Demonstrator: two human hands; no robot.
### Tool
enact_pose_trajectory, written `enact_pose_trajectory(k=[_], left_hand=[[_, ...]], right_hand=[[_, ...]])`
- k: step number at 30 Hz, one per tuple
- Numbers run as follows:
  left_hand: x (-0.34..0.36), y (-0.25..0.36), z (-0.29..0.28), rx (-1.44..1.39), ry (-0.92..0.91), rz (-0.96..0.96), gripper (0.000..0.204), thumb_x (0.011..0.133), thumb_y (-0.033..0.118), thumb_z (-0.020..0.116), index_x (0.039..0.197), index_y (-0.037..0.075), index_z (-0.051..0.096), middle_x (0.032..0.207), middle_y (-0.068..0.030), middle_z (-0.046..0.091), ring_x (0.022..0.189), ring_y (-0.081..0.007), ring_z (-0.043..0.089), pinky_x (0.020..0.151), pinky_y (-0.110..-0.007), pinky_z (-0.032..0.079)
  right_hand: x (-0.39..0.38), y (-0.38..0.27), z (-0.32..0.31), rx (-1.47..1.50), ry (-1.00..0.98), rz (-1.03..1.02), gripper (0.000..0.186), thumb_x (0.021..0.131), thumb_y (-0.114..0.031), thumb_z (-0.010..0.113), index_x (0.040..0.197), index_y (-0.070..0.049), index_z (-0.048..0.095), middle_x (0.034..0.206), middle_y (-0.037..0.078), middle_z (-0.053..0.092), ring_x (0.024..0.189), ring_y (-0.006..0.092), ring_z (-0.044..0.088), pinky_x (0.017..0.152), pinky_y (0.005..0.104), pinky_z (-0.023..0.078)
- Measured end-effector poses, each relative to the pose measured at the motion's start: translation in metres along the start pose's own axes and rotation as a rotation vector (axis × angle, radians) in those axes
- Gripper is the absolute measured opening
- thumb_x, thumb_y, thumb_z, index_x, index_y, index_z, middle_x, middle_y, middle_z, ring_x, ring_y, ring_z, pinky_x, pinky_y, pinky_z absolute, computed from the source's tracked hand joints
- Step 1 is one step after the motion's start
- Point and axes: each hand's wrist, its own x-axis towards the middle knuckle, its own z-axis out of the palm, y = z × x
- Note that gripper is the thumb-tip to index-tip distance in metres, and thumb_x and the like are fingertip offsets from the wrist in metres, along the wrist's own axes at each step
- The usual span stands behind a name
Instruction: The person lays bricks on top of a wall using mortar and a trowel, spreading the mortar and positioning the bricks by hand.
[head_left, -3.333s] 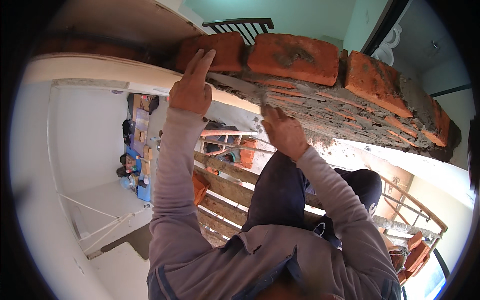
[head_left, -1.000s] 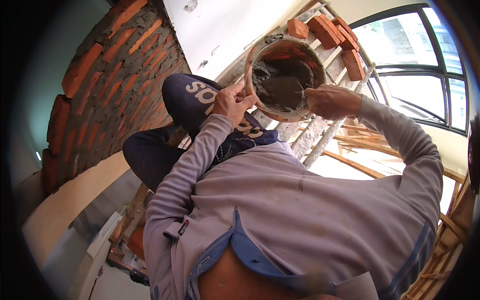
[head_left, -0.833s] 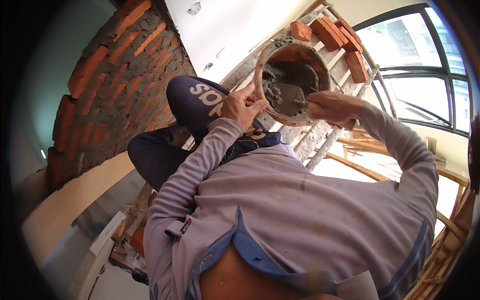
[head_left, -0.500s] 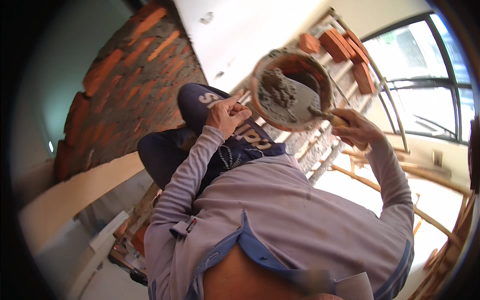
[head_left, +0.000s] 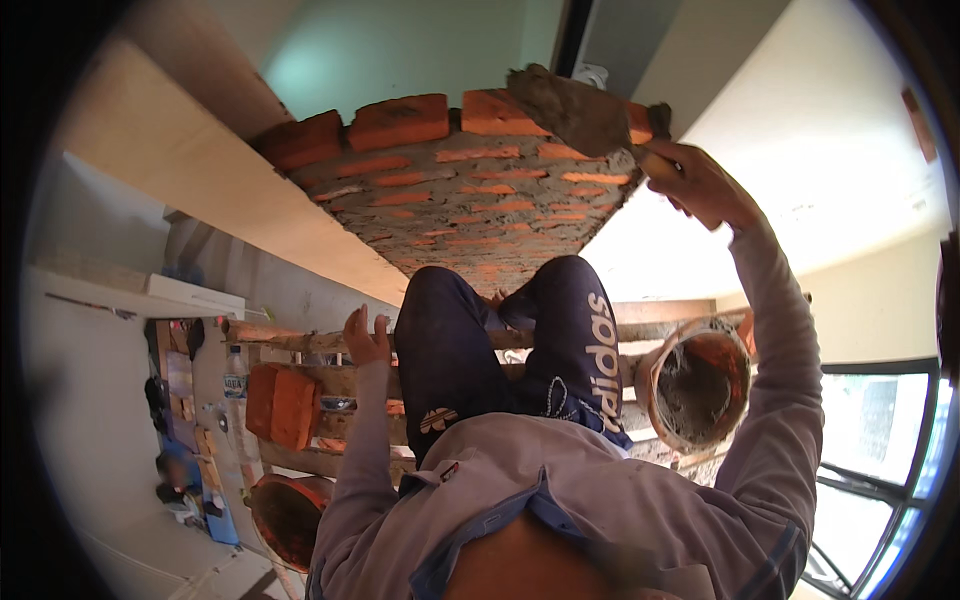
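Note:
My right hand is closed on the wooden handle of a trowel, whose blade carries grey mortar over the top row of bricks. Below it the face of the brick wall has rough mortar between its red bricks. My left hand is raised beside my left knee, fingers apart and holding nothing. By my right thigh stands a round bucket with mortar inside. Loose bricks lie to my left.
I sit on scaffold planks. A water bottle and another bucket are at the left. A long beige beam runs left of the wall. A dark-framed window is at lower right, and assorted items lie far below left.
My view has swung from the bucket to the wall. The trowel with mortar has risen out of the bucket to the wall's top. My left hand has moved away from the bucket.

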Motion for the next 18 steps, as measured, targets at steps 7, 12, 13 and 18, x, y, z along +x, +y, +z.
enact_pose_trajectory(k=[7,12,13,18], left_hand=[[-0.040,-0.032,0.017,0.170,-0.027,-0.120,0.048,0.097,0.029,0.052,0.137,0.004,0.049,0.144,-0.0251,0.038,0.133,-0.0439,0.033,0.111,-0.054,0.025],[-0.031,-0.020,0.026,0.106,0.070,-0.131,0.046,0.096,0.027,0.052,0.137,0.006,0.049,0.147,-0.0231,0.033,0.135,-0.0436,0.030,0.111,-0.055,0.023],[-0.026,-0.022,0.027,0.151,0.089,-0.095,0.044,0.096,0.027,0.052,0.135,0.007,0.050,0.147,-0.0214,0.033,0.136,-0.0424,0.028,0.111,-0.058,0.021],[-0.008,-0.024,0.033,0.317,0.069,-0.087,0.038,0.095,0.029,0.052,0.129,0.012,0.056,0.146,-0.0161,0.036,0.138,-0.0386,0.030,0.109,-0.066,0.016]], right_hand=[[0.115,-0.013,0.079,-0.883,0.454,-0.589,0.043,0.081,0.001,0.056,0.123,-0.006,0.056,0.105,0.016,0.060,0.091,0.0357,0.062,0.080,0.0452,0.053],[0.099,-0.022,0.128,-0.800,0.411,-0.319,0.057,0.079,0.006,0.054,0.134,-0.006,0.044,0.100,0.016,0.052,0.091,0.0344,0.061,0.073,0.0458,0.054],[0.097,-0.021,0.130,-0.751,0.476,-0.331,0.058,0.079,0.007,0.054,0.135,-0.006,0.044,0.100,0.017,0.052,0.092,0.0348,0.060,0.073,0.0468,0.053],[0.077,-0.039,0.150,-0.698,0.551,-0.276,0.061,0.078,0.009,0.050,0.137,-0.001,0.040,0.102,0.021,0.051,0.093,0.0386,0.059,0.076,0.0496,0.051]])
